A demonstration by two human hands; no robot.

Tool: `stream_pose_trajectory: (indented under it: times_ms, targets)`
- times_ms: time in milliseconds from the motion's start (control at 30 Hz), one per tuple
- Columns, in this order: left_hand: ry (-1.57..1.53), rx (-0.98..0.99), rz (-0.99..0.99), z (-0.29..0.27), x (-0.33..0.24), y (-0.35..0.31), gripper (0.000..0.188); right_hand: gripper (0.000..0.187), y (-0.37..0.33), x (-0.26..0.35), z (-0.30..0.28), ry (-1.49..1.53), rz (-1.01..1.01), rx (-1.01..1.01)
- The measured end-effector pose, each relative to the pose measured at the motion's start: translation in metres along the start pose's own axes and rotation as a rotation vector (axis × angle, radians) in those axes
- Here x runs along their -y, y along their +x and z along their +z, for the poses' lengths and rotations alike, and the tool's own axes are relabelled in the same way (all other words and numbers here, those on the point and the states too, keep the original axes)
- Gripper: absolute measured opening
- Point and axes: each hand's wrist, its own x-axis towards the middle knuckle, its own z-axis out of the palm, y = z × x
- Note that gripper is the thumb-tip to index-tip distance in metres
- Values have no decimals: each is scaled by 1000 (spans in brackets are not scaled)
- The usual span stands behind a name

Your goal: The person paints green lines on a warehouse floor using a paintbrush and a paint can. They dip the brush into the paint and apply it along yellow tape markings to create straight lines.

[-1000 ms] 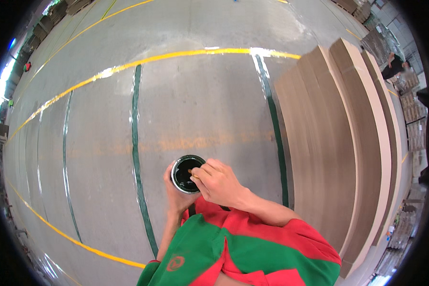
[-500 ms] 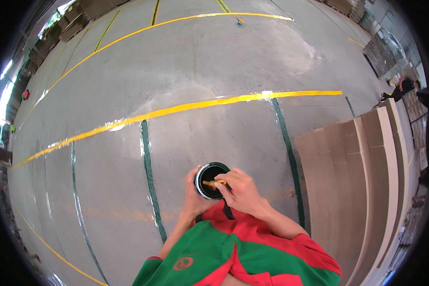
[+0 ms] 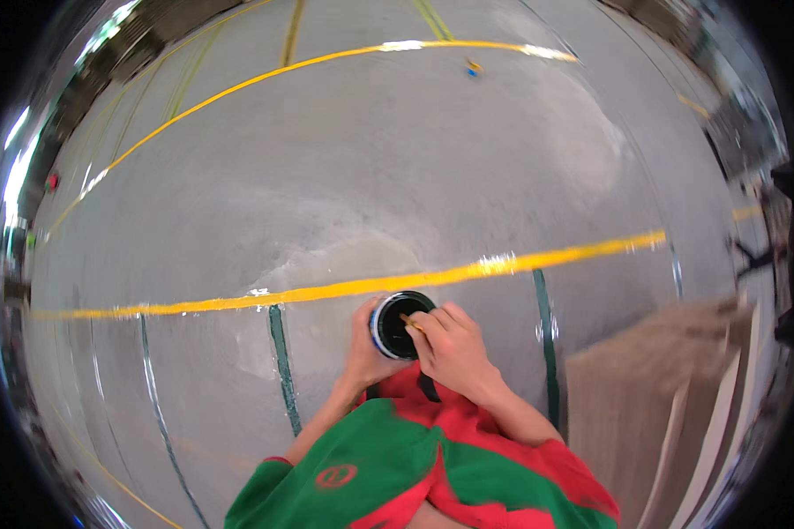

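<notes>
In front of my red-and-green shirt I hold a round paint can [image 3: 377, 333] with a light rim and a dark interior. My left hand [image 3: 362, 354] is wrapped round the can's left side. Over the right part of its mouth, my right hand [image 3: 454, 353] pinches a paintbrush [image 3: 407, 318]. Just a short piece of its brown handle shows between the fingers, and its bristles are hidden.
A yellow line [image 3: 353, 288] crosses the grey floor ahead, with green lines [image 3: 279, 353] running from it toward me. At right stands a stack of brown cardboard sheets [image 3: 626, 414]. A small blue-and-yellow object [image 3: 473, 69] lies far ahead. A blurred person [image 3: 754, 258] is at far right.
Floor lines and the cardboard stack have shifted down in the picture. The can stays in my left hand, and less of the brush handle shows in my right.
</notes>
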Motion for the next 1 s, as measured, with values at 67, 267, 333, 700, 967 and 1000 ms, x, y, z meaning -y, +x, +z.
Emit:
stream_pose_trajectory:
  times_ms: [67,267,333,700,967,1000]
  targets:
    - [1,-13,23,0,13,71,118,14,65,-31,-4,72,4,83]
    - [-75,-14,69,15,90,301,114,14,258,-168,18,-36,1,-25]
    - [-52,-22,151,19,122,392,113,14,330,-215,27,-123,0,-15]
    - [-63,193,203,5,204,840,115,10,716,-402,6,-81,135,-100]
    - [40,105,129,42,303,1116,120,11,969,-594,22,-16,83,-134]
    - [66,102,73,45,307,1148,120,9,1001,-610,20,-19,74,-125]
